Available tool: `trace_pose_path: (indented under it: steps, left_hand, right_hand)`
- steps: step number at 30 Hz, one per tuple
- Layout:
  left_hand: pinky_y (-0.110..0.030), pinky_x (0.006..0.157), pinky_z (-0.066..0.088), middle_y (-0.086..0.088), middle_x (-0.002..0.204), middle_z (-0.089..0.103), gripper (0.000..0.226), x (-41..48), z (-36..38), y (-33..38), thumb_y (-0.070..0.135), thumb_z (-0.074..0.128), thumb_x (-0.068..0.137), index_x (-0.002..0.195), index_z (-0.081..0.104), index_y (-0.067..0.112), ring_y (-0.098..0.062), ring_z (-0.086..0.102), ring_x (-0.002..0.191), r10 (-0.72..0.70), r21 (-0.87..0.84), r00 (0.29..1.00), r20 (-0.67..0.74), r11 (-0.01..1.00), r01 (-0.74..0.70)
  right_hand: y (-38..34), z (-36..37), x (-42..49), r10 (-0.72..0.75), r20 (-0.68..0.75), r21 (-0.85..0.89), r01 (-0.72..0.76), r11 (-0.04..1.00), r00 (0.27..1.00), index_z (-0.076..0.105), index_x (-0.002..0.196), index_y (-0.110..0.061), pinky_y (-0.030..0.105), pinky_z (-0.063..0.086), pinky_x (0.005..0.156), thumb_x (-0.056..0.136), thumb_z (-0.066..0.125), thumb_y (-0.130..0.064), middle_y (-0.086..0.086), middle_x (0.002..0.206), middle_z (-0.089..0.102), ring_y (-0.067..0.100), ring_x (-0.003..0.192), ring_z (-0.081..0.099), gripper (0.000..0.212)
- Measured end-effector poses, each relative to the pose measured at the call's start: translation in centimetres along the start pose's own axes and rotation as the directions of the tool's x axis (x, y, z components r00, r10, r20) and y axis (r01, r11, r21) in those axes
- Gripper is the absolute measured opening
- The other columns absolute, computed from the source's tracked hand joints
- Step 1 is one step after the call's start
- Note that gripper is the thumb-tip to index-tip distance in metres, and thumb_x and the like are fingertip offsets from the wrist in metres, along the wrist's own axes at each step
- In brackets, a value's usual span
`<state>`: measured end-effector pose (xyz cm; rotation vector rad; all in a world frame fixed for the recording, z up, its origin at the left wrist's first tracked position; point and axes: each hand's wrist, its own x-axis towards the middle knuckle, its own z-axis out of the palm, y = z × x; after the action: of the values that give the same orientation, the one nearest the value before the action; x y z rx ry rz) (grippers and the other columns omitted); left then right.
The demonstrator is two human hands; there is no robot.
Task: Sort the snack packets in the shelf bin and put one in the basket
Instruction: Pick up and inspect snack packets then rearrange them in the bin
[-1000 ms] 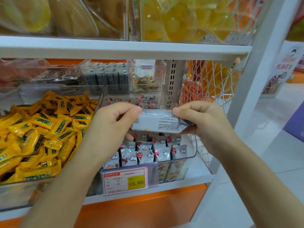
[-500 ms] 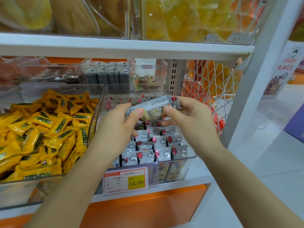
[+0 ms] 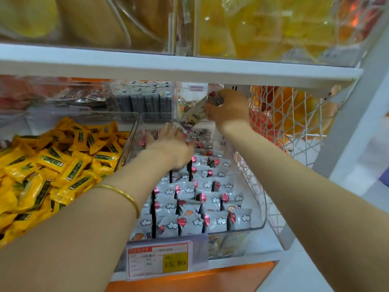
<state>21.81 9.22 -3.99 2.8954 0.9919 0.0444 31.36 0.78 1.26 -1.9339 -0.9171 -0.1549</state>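
Observation:
A clear plastic shelf bin [image 3: 262, 209] holds rows of upright grey snack packets [image 3: 212, 199] printed with clouds and red balloons. My right hand [image 3: 230, 110] grips one grey packet [image 3: 195, 112] at the back of the bin, tilted with its lower end down. My left hand [image 3: 171, 144] reaches flat into the back rows, fingers straight, resting on the packets there. No basket for the packet can be made out with certainty.
A bin of yellow snack packets [image 3: 52, 165] stands to the left. A white wire mesh side [image 3: 282, 123] closes the shelf on the right. A white shelf board [image 3: 179, 66] hangs low overhead. A price tag [image 3: 160, 262] reads 15.80.
Both hands held the packet together over the bin. Now my left hand has let go and lies on the back rows, while my right hand has carried the packet further back.

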Motion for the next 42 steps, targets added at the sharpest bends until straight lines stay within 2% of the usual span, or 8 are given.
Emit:
trace_pose_path:
  steps: [7, 13, 18, 22, 26, 32, 38, 42]
  left_hand:
    - [-0.059, 0.111, -0.003, -0.003, 0.158, -0.001, 0.065, 0.4, -0.2, -0.3, 0.052, 0.008, 0.096, 0.149, 0.006, 0.014, -0.020, -0.009, 0.144, 0.012, 0.005, 0.990, 0.139, 1.000, -0.013]
    - [-0.056, 0.110, -0.008, 0.000, 0.157, -0.008, 0.070, -1.1, -0.3, 0.1, 0.059, 0.006, 0.093, 0.149, 0.002, 0.018, -0.016, -0.013, 0.143, -0.063, 0.042, 0.983, 0.171, 0.998, 0.057]
    - [-0.055, 0.110, -0.008, 0.001, 0.157, -0.008, 0.067, -1.4, -0.2, -0.1, 0.055, 0.005, 0.094, 0.149, 0.001, 0.017, -0.015, -0.014, 0.143, -0.049, 0.019, 0.987, 0.153, 0.999, 0.047]
    - [-0.056, 0.109, -0.009, 0.002, 0.157, -0.007, 0.065, -1.5, -0.1, -0.3, 0.053, 0.007, 0.094, 0.149, 0.002, 0.019, -0.015, -0.014, 0.143, -0.026, -0.002, 0.990, 0.138, 1.000, 0.026]
    - [-0.056, 0.109, -0.010, 0.001, 0.157, -0.011, 0.066, -1.6, -0.1, -0.3, 0.053, 0.007, 0.094, 0.149, -0.002, 0.019, -0.015, -0.016, 0.142, -0.027, 0.001, 0.989, 0.148, 1.000, 0.027]
    - [-0.054, 0.111, -0.007, -0.004, 0.157, -0.010, 0.064, -3.6, -0.9, 0.4, 0.050, 0.008, 0.096, 0.148, 0.001, 0.014, -0.018, -0.014, 0.143, -0.020, 0.031, 0.995, 0.095, 0.999, 0.017]
    - [-0.045, 0.109, -0.018, 0.005, 0.154, -0.020, 0.065, -8.8, 0.0, 1.1, 0.054, 0.002, 0.094, 0.147, -0.010, 0.018, -0.009, -0.024, 0.139, 0.132, -0.044, 0.988, 0.075, 0.991, -0.129]
    - [-0.046, 0.109, -0.018, 0.003, 0.153, -0.024, 0.067, -11.3, 1.0, 0.7, 0.056, 0.001, 0.092, 0.146, -0.014, 0.018, -0.010, -0.026, 0.138, 0.120, 0.037, 0.990, 0.073, 0.992, -0.123]
  right_hand:
    - [-0.1, 2.1, 2.2, -0.164, 0.072, -0.154, 0.173, 0.973, 0.984, 0.048, 0.084, -0.011, 0.010, 0.028, 0.047, 0.089, 0.057, -0.012, -0.001, 0.087, 0.047, 0.014, 0.079, 0.042, 0.011]
    - [-0.1, 4.1, 2.2, -0.243, 0.255, -0.227, 0.302, 0.926, 0.936, 0.053, 0.090, -0.010, 0.018, 0.035, 0.064, 0.087, 0.060, -0.009, 0.002, 0.092, 0.049, 0.016, 0.084, 0.044, 0.008]
    - [0.7, 6.2, 1.9, -0.232, 0.321, -0.375, 0.349, 0.859, 0.918, 0.063, 0.099, -0.011, 0.031, 0.047, 0.084, 0.087, 0.064, -0.025, 0.005, 0.100, 0.061, 0.020, 0.090, 0.052, 0.019]
    - [1.3, 6.8, 1.9, -0.227, 0.362, -0.470, 0.387, 0.794, 0.904, 0.068, 0.101, -0.019, 0.044, 0.035, 0.105, 0.088, 0.060, -0.036, 0.004, 0.111, 0.065, 0.028, 0.119, 0.047, 0.023]
    - [1.7, 6.7, 2.0, -0.212, 0.483, -0.497, 0.465, 0.733, 0.849, 0.069, 0.106, -0.027, 0.043, 0.034, 0.103, 0.095, 0.049, -0.031, -0.002, 0.116, 0.065, 0.025, 0.122, 0.042, 0.024]
    - [0.5, 5.1, 2.1, -0.142, 0.432, -0.225, 0.259, 0.939, 0.891, 0.064, 0.116, -0.012, 0.037, 0.044, 0.101, 0.094, 0.045, -0.004, 0.006, 0.117, 0.066, 0.021, 0.111, 0.058, 0.031]
    - [-2.0, 0.9, -0.3, -0.094, 0.374, -0.078, 0.132, 0.988, 0.923, 0.065, 0.111, -0.009, 0.029, 0.046, 0.095, 0.094, 0.044, -0.001, 0.006, 0.118, 0.064, 0.018, 0.108, 0.059, 0.028]
    - [-2.5, -2.3, -5.2, -0.102, 0.448, -0.050, 0.138, 0.989, 0.888, 0.065, 0.112, -0.013, 0.025, 0.049, 0.084, 0.093, 0.052, -0.006, 0.003, 0.110, 0.067, 0.012, 0.092, 0.062, 0.024]
